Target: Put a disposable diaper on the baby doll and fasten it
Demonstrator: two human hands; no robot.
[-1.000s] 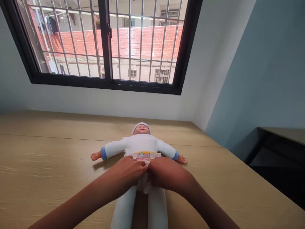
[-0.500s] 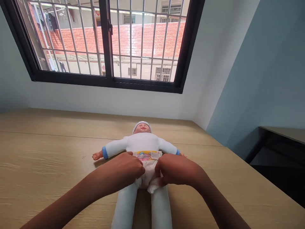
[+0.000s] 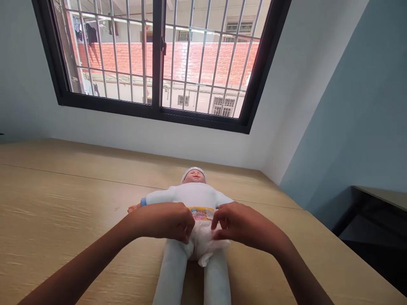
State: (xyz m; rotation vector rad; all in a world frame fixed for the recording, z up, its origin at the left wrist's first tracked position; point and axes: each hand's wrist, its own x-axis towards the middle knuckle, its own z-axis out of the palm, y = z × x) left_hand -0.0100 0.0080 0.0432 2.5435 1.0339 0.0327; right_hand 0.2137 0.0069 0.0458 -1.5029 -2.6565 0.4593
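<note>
A baby doll point(image 3: 194, 193) in white clothes and a cap lies on its back on the wooden table, legs toward me. Round its hips is a white diaper point(image 3: 201, 235) with a colourful printed waistband. My left hand point(image 3: 178, 222) pinches the diaper's edge at the left leg opening, fingertips together. At the right side of the diaper, my right hand point(image 3: 225, 222) has its fingers curled and parted, touching or just over the ruffled edge; nothing shows held between them. The doll's right-side forearm is hidden behind my right hand.
The wooden table point(image 3: 79, 203) spreads around the doll and meets a white wall. Above it is a black-framed window point(image 3: 155, 110) with metal bars. A dark piece of furniture point(image 3: 381, 228) stands beyond the table's right edge.
My right hand has loosened its fingers from the diaper's right edge, which now flares outward. My left hand's fingertips have turned downward. The view has tilted and shifted slightly.
</note>
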